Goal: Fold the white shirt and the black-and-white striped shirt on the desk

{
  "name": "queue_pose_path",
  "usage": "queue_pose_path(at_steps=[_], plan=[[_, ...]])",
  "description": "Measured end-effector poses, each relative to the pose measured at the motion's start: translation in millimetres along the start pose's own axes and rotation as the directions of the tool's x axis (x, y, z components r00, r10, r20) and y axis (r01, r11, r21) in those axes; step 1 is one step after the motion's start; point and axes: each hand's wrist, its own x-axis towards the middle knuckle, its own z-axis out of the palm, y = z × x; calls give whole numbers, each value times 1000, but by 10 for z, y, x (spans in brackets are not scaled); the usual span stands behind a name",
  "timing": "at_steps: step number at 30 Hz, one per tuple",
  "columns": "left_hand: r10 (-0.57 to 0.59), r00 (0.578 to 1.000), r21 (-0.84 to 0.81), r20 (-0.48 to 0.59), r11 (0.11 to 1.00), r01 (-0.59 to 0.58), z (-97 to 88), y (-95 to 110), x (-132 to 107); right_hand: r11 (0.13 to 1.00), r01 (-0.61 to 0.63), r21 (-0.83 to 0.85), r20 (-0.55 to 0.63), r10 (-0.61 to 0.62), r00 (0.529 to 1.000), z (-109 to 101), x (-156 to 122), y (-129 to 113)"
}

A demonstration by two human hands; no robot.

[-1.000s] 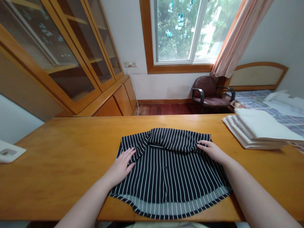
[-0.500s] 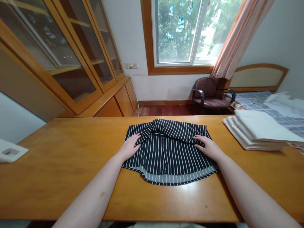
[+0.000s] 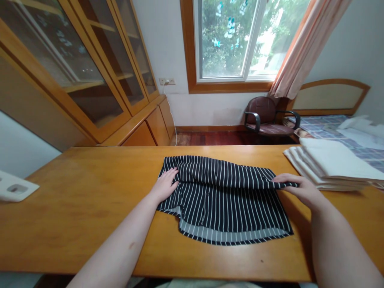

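Observation:
A black shirt with white stripes lies on the wooden table before me, its far part folded over toward me. The pale underside shows along the curved near hem. My left hand rests flat on the shirt's left edge, fingers stretched out. On the other side, my right hand pinches the right end of the folded layer and pulls it taut, slightly past the layer below. The right fingertips are partly hidden by the fabric.
A stack of folded white cloths lies at the table's right. A white object with an oval recess sits at the left edge. Beyond the wooden table stand a brown armchair, a bed and a glass-door cabinet.
My right hand has gone from lying on the shirt to gripping the folded layer's end and drawing it rightward. The fold has straightened. My left hand has stayed in place.

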Motion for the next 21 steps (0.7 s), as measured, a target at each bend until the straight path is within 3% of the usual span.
queue_pose_path(at_steps=[2, 5, 9, 14, 21], plan=[[-3, 1000, 11, -1, 1000, 3, 3, -1, 1, 997, -77, -9, 170, 77, 982, 20, -3, 9], [-4, 1000, -3, -11, 1000, 4, 6, -5, 4, 971, -183, -153, 347, 226, 910, 187, 27, 30], [-2, 999, -104, -41, 995, -2, -21, -19, -6, 927, -174, -333, 318, 284, 905, 396, 51, 42], [-60, 991, -320, -123, 947, 17, -188, -50, -91, 905, -158, -396, 315, 296, 902, 440, 39, -8], [-324, 898, -627, -298, 775, 72, -462, -187, -244, 920, -195, -339, 309, 305, 901, 420, 47, -69]])
